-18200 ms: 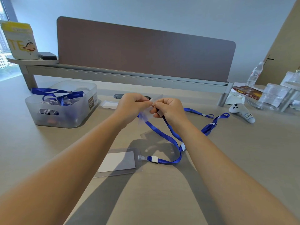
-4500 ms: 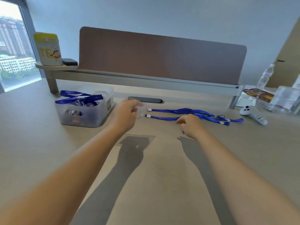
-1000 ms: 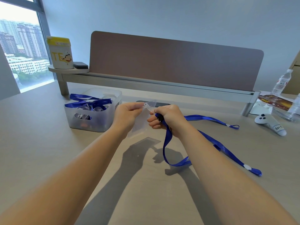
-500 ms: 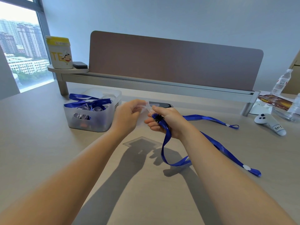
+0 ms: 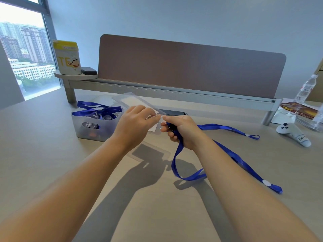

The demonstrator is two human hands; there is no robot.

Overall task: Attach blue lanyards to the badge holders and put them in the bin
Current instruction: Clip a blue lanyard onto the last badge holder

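Left hand (image 5: 134,124) pinching clear badge holder (image 5: 132,102) above bin (image 5: 78,124), right hand (image 5: 183,131) gripping blue lanyard (image 5: 227,152) clip end; recommend holding slot steady, feeding clip w/o twisting strap.

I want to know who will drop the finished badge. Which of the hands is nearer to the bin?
Left. The left hand holds the badge holder just beside the bin, at its right edge. The right hand grips the lanyard farther right, beyond the left hand.
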